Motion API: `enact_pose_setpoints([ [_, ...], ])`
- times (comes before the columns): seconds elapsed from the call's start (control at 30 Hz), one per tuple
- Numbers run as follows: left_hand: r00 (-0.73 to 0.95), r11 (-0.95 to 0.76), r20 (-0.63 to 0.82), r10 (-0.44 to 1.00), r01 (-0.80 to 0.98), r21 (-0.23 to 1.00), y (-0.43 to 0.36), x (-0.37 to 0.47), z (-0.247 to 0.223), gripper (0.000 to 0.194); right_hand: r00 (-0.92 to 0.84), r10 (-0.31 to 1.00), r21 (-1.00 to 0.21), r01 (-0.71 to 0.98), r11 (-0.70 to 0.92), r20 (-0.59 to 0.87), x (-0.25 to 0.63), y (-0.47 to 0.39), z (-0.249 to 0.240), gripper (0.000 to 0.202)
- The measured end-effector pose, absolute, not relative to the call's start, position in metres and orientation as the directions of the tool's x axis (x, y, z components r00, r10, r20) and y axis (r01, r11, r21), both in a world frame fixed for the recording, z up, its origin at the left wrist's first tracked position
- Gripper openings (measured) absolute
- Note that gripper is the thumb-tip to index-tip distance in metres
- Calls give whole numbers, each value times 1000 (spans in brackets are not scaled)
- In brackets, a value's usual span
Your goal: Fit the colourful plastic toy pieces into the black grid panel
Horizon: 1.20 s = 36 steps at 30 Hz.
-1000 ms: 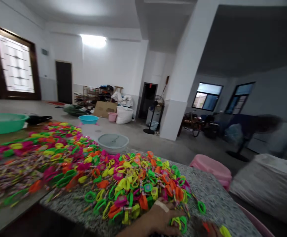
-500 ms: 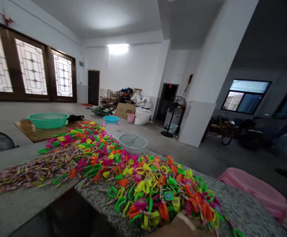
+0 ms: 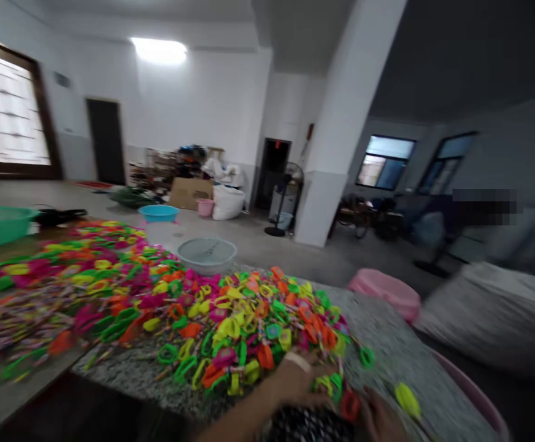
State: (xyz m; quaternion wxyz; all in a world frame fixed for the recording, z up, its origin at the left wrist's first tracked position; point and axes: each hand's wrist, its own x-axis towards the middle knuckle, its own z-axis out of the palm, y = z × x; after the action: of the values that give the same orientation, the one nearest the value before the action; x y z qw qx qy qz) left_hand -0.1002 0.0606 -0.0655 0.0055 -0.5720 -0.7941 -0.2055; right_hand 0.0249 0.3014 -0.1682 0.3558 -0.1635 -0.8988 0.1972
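My left hand (image 3: pixel 295 380), with a pale band across its back, reaches onto the near edge of a heap of bright plastic watch-like bands (image 3: pixel 244 313). Its fingers are blurred, and what they hold, if anything, is unclear. My right hand (image 3: pixel 380 420) is at the bottom edge, beside a red band (image 3: pixel 350 405); its grip is smeared by motion. To its right lies a yellow piece (image 3: pixel 407 400) on the speckled stone top (image 3: pixel 373 325). Dark patterned cloth (image 3: pixel 311 425) shows below my hands.
Small wrapped sticks (image 3: pixel 23 319) lie at the left. Behind the heap stands a pale basin (image 3: pixel 207 255), with a blue basin (image 3: pixel 159 213) farther back. A pink stool or tub (image 3: pixel 384 291) and a large white sack (image 3: pixel 497 313) are at the right.
The view has swung to the right, so the scene sits farther left. Both hands now show at the bottom; earlier only part of one, with the pale band, showed there.
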Motion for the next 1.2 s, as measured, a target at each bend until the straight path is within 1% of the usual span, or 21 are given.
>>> enact_pose_setpoints([
  [0.17, -359, 273, 244, 901, 906, 324, 55, -100, -49, 62, -749, 526, -386, 382, 840, 403, 29, 283, -146, 54],
  [0.23, -328, 252, 243, 913, 921, 297, 56, -103, -47, 62, -780, 521, -332, 418, 846, 346, 26, 278, -140, 58],
  [0.3, -305, 239, 241, 921, 933, 268, 57, -106, -47, 61, -823, 479, -282, 402, 871, 306, 25, 275, -135, 58],
  [0.37, -292, 234, 236, 927, 941, 246, 58, -107, -47, 62, -888, 364, -217, 311, 925, 280, 24, 273, -128, 57],
  [0.43, -280, 227, 240, 929, 947, 227, 59, -108, -48, 62, -954, 172, -130, 143, 981, 245, 21, 275, -118, 53],
  [0.5, -268, 217, 256, 929, 953, 210, 59, -109, -49, 62, -983, -10, -58, -21, 998, 183, 16, 280, -108, 40],
  [0.53, -264, 214, 267, 927, 956, 202, 59, -109, -49, 61, -987, -62, -47, -69, 997, 149, 14, 284, -103, 31],
  [0.57, -262, 212, 275, 925, 957, 197, 59, -109, -48, 61, -989, -77, -58, -85, 995, 128, 12, 287, -99, 24],
  [0.63, -255, 207, 287, 923, 960, 189, 58, -109, -47, 59, -985, -4, -156, -31, 987, 170, 13, 291, -97, 16],
  [0.67, -250, 202, 293, 923, 962, 186, 58, -109, -47, 59, -968, 88, -249, 27, 968, 237, 16, 290, -98, 15],
  [0.7, -245, 196, 299, 923, 963, 184, 58, -108, -47, 59, -927, 212, -374, 87, 923, 309, 19, 286, -101, 15],
  [0.73, -239, 190, 303, 922, 965, 183, 58, -108, -47, 58, -866, 348, -521, 125, 845, 358, 24, 280, -105, 14],
  [0.77, -235, 186, 308, 922, 966, 181, 58, -109, -47, 58, -803, 471, -664, 129, 736, 366, 28, 271, -109, 14],
  [0.8, -233, 184, 311, 921, 966, 181, 59, -109, -47, 58, -757, 560, -783, 104, 613, 338, 32, 259, -113, 14],
  [0.83, -231, 182, 311, 922, 967, 180, 59, -109, -47, 57, -736, 610, -866, 64, 495, 294, 36, 247, -117, 16],
  [0.87, -229, 180, 309, 923, 967, 178, 59, -110, -48, 56, -736, 627, -916, 23, 401, 256, 39, 234, -120, 19],
  [0.9, -227, 180, 310, 923, 968, 174, 60, -111, -48, 56, -745, 625, -940, -8, 342, 234, 42, 221, -121, 21],
  [0.97, -224, 181, 315, 922, 970, 161, 60, -111, -49, 54, -753, 620, -944, -7, 330, 222, 44, 201, -120, 23],
  [1.03, -220, 183, 315, 923, 973, 143, 60, -111, -49, 53, -753, 622, -906, 84, 414, 215, 43, 190, -115, 23],
  [1.13, -221, 189, 310, 925, 974, 128, 59, -111, -48, 53, -782, 600, -778, 267, 568, 169, 40, 187, -106, 26],
  [1.2, -222, 190, 306, 926, 973, 131, 60, -112, -48, 54, -814, 566, -704, 325, 631, 132, 35, 189, -100, 28],
])
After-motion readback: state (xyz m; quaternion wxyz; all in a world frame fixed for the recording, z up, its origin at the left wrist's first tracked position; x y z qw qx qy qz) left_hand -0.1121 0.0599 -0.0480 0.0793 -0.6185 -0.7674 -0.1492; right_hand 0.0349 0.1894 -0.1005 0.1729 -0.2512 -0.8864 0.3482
